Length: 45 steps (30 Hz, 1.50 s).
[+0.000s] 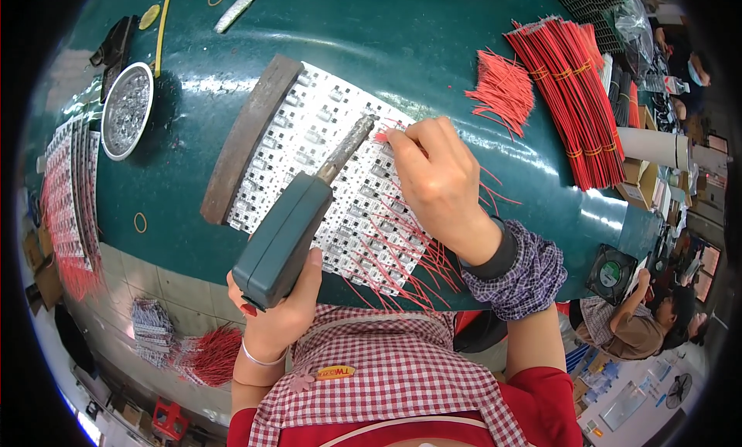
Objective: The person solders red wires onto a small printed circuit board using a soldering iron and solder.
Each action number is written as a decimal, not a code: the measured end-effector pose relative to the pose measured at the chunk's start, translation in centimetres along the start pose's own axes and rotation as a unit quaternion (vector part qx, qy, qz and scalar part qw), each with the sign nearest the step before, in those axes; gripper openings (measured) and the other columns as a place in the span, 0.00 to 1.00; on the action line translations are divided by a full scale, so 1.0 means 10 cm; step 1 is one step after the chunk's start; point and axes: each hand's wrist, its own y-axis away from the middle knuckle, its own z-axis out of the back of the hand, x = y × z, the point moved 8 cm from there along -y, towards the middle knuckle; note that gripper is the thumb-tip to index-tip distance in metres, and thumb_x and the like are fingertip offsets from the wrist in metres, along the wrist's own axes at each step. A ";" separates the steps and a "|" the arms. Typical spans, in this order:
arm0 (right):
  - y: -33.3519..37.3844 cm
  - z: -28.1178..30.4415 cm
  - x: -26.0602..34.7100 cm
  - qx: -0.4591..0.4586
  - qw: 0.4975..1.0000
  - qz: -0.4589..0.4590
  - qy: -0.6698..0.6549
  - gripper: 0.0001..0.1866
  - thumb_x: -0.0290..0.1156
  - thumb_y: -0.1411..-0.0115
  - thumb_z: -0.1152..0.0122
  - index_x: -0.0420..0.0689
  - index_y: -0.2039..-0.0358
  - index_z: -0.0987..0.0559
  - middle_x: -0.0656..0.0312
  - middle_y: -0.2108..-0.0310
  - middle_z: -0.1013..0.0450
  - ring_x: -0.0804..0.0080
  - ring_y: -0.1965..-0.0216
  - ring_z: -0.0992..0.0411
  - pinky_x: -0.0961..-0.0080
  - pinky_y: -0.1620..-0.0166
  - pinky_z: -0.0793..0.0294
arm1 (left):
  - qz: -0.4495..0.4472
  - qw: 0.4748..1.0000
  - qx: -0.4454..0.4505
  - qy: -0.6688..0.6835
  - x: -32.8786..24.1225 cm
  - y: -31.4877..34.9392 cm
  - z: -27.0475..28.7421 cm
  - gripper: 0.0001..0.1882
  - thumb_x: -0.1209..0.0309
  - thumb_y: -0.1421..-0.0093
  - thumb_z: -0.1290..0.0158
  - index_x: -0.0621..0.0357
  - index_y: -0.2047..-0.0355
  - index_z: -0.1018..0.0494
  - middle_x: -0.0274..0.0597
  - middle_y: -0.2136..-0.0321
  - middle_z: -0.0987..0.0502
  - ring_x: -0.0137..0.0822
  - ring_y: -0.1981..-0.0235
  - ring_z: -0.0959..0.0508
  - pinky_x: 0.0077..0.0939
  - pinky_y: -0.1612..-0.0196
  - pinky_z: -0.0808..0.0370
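My left hand (284, 317) is wrapped round the dark green soldering gun (284, 234). Its metal tip reaches over a white panel of small circuit boards (315, 126), close to my right fingers. Fingers curled in a pinch, my right hand (437, 173) holds short red wires (382, 135) at the panel's upper right part. Rows of red wires (417, 273) stick out from the panel's right and lower side. Along its left edge lies a dark, heavy-looking bar (251, 142).
A white-rimmed bowl (107, 130) of silvery bits stands at the left, near stacked wired panels (66, 192). At the right lie loose red wires (502, 91) and tied red wire bundles (568, 99). A small fan (610, 273) sits by the right edge. Another person (645, 319) is beyond it.
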 end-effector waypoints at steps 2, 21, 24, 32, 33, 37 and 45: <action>0.02 0.05 0.03 -0.020 1.000 0.009 -0.001 0.13 0.16 0.54 0.32 0.38 0.64 0.17 0.60 0.72 0.30 0.64 0.70 0.29 0.68 0.70 0.28 | 0.016 1.000 -0.001 0.003 0.02 0.01 0.02 0.08 0.79 0.47 0.34 0.65 0.66 0.18 0.41 0.72 0.17 0.31 0.77 0.19 0.23 0.69 0.22; 0.02 0.01 -0.02 0.038 0.996 -0.029 -0.070 0.15 0.12 0.53 0.36 0.39 0.63 0.18 0.59 0.72 0.30 0.62 0.70 0.29 0.67 0.68 0.28 | -0.060 0.998 0.034 0.000 -0.10 -0.03 0.00 0.08 0.84 0.48 0.37 0.70 0.66 0.21 0.47 0.70 0.19 0.34 0.75 0.20 0.24 0.71 0.24; 0.02 0.00 -0.03 0.042 0.996 -0.030 -0.067 0.15 0.13 0.53 0.36 0.39 0.62 0.18 0.59 0.71 0.30 0.62 0.69 0.29 0.67 0.68 0.28 | -0.049 0.998 0.043 -0.001 -0.12 -0.04 -0.01 0.08 0.84 0.48 0.38 0.70 0.66 0.21 0.46 0.70 0.21 0.31 0.76 0.22 0.24 0.72 0.26; 0.00 -0.01 0.00 0.050 0.998 -0.019 -0.043 0.16 0.13 0.53 0.37 0.39 0.62 0.17 0.60 0.71 0.30 0.62 0.68 0.29 0.67 0.67 0.27 | -0.055 0.996 0.058 -0.024 -0.14 -0.03 -0.01 0.07 0.84 0.48 0.38 0.70 0.66 0.21 0.45 0.71 0.21 0.31 0.77 0.23 0.22 0.73 0.27; 0.00 -0.01 0.00 0.051 0.998 -0.016 -0.045 0.16 0.13 0.53 0.37 0.39 0.62 0.17 0.60 0.71 0.30 0.62 0.68 0.29 0.67 0.67 0.27 | -0.063 0.996 0.056 -0.029 -0.13 -0.02 -0.01 0.08 0.84 0.48 0.38 0.69 0.66 0.21 0.45 0.71 0.21 0.32 0.77 0.23 0.23 0.73 0.27; 0.01 -0.03 0.00 0.055 0.998 -0.005 -0.039 0.13 0.16 0.53 0.37 0.38 0.64 0.19 0.59 0.70 0.31 0.62 0.67 0.29 0.67 0.67 0.27 | -0.007 1.000 0.024 -0.001 0.01 0.06 0.03 0.08 0.83 0.49 0.37 0.68 0.66 0.20 0.44 0.70 0.20 0.33 0.77 0.22 0.23 0.73 0.25; 0.01 -0.02 0.01 0.051 0.998 -0.005 -0.045 0.12 0.19 0.53 0.37 0.37 0.65 0.20 0.58 0.69 0.31 0.62 0.65 0.29 0.68 0.67 0.27 | -0.032 0.999 -0.003 0.003 -0.02 0.11 0.09 0.08 0.83 0.49 0.35 0.66 0.66 0.18 0.44 0.70 0.18 0.33 0.75 0.20 0.23 0.72 0.23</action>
